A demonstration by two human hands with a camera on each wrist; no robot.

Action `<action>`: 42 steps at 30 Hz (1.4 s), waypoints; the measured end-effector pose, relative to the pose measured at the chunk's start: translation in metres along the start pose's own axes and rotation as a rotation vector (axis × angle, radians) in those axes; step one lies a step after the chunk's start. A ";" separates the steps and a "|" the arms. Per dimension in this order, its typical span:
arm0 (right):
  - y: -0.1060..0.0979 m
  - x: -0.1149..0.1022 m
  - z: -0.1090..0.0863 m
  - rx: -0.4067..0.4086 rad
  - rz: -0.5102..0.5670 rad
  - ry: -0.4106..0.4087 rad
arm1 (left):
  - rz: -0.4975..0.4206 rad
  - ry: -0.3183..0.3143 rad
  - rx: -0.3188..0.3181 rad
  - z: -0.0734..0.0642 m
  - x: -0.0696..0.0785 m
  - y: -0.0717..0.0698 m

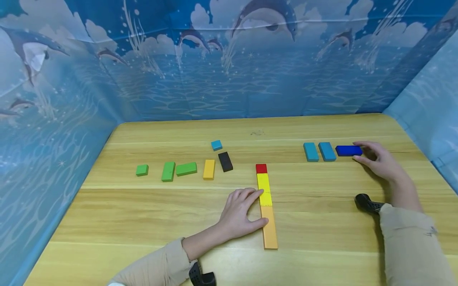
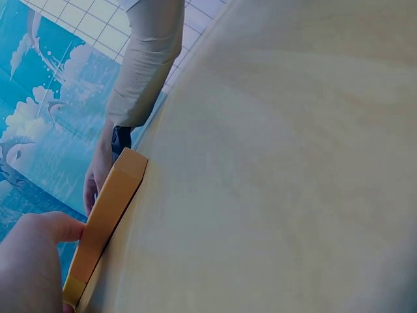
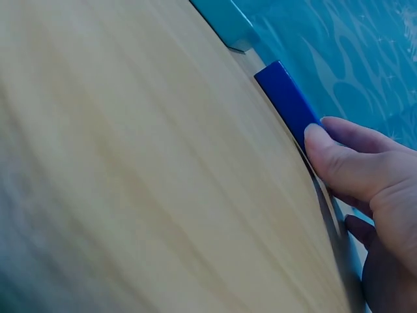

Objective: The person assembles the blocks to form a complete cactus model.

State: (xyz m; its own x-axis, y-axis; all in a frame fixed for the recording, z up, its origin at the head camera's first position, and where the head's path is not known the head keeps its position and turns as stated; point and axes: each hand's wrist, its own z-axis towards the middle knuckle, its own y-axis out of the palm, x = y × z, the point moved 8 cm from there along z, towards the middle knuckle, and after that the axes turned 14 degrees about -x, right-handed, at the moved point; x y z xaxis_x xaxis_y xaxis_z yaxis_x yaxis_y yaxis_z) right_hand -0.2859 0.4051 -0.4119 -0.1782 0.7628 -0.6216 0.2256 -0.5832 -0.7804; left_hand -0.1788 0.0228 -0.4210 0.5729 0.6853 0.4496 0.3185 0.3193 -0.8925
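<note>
My right hand [image 1: 384, 162] pinches the right end of a dark blue block [image 1: 345, 150] between thumb and fingers; the right wrist view shows this dark blue block [image 3: 287, 98] up close. To the left of it lie two light blue blocks [image 1: 311, 152]. My left hand [image 1: 239, 216] rests against the left side of a straight column of blocks. Its thumb touches the long orange block [image 1: 270, 230], and its index finger touches the yellow part [image 1: 264, 182] of the column. A small red block [image 1: 261, 169] tops that column. In the left wrist view, the thumb meets the orange block [image 2: 107, 212].
On the left lie a small green block [image 1: 142, 170], two longer green blocks [image 1: 186, 169], an amber block [image 1: 209, 170], a black block [image 1: 226, 161] and a small light blue block [image 1: 216, 145]. Dolphin-print curtains [image 1: 247, 87] border the wooden table [image 1: 143, 218].
</note>
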 end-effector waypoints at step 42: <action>0.060 -0.120 0.001 -0.080 0.090 -0.300 | -0.007 0.004 -0.004 0.001 0.000 -0.001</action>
State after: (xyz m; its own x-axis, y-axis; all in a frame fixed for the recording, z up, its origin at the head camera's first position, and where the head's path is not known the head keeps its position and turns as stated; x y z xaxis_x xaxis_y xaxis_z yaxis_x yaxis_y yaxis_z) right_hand -0.2516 0.2777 -0.3843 -0.4257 0.5859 -0.6896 0.3261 -0.6115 -0.7209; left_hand -0.1793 0.0232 -0.4199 0.5736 0.6808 0.4556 0.3254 0.3211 -0.8894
